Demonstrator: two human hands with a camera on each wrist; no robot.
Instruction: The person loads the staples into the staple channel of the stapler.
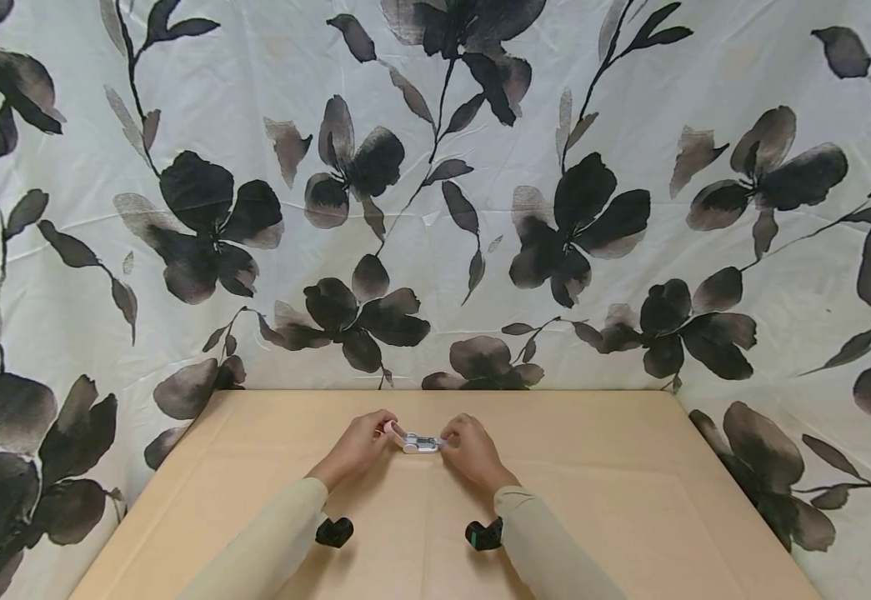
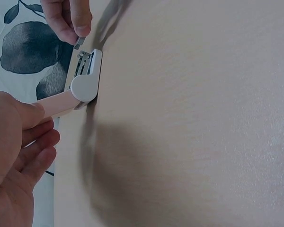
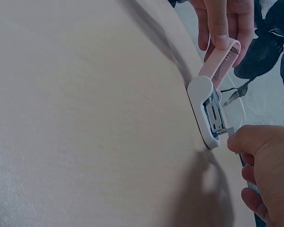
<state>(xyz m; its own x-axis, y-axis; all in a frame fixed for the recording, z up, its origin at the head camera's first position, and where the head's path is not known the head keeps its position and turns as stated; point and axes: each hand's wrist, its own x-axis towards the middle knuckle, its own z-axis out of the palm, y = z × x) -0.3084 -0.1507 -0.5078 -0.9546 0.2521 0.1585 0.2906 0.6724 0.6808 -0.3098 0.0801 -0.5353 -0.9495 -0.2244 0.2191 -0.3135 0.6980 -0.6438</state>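
Lg white cloth w/ dark-grey floral print [image 1: 585, 83] is hanging behind everything, also showing past both sides of the smooth tan tabletop [image 1: 593, 517]. Two long pale-beige sleeves [image 1: 270, 533] are reaching in from the near edge. Bare L hand [image 1: 360, 442] and bare R hand [image 1: 473, 450] are facing each other near the far edge, approx. mid-table, both casting shadows on the tabletop.

Btwn them, the small pink-and-white stapler w/ bright metal inner rail [image 1: 420, 444] is standing opened, its white base resting on the tabletop: hinge end twd L hand, front end twd R hand. Its pink top arm [image 3: 220, 61] is tilting up and back, & L hand is pinching that arm's end, thumb on one face, other fingers loosely bent.

Two compact black wrist devices [image 1: 334, 532] are sitting by the sleeve cuffs.

Smallest: a short grey metal strip [image 2: 79, 43]. R hand is pinching it btwn thumb & finger, holding it right by the stapler's front end; R wrist view is showing it overlapping the rail tip, so can't tell if touching.
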